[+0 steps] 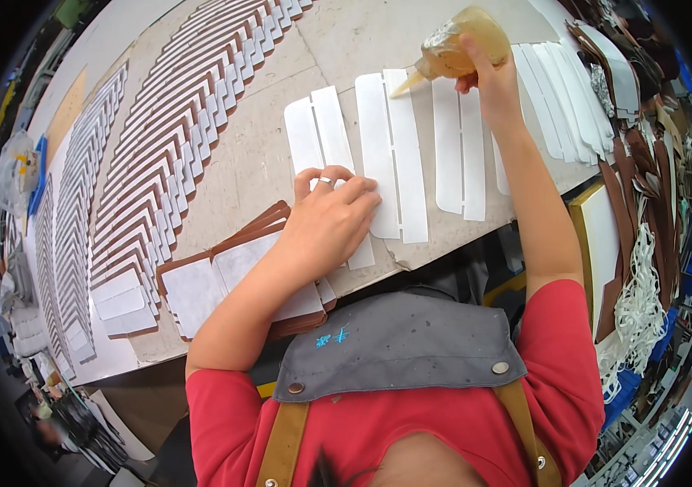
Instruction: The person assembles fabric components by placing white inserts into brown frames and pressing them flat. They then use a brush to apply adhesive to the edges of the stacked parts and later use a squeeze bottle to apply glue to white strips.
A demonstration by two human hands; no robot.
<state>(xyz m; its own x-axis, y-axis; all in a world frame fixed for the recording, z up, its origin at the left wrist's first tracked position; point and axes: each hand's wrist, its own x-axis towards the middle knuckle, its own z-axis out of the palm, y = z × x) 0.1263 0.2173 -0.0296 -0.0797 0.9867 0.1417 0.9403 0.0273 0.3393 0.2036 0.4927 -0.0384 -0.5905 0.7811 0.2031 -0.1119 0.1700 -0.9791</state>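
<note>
My right hand (488,79) is wrapped round a clear squeeze bottle (469,39) of yellowish liquid. The bottle is tilted, its cone nozzle pointing down and left at the upper part of a slotted white panel (377,122). My left hand (331,217), a ring on one finger, has its fingers bent and drawn together over the lower part of another white panel (307,134) and beside the first. Its fingertips are hidden, so whatever they may pinch does not show. To the right lies a further white panel (447,146).
A stack of brown-edged white pieces (192,292) lies beneath my left forearm. Long overlapping rows of brown and white pieces (175,138) cover the table's left side. More white panels (561,101) overlap at the right, near hanging brown strips and white cords (637,300).
</note>
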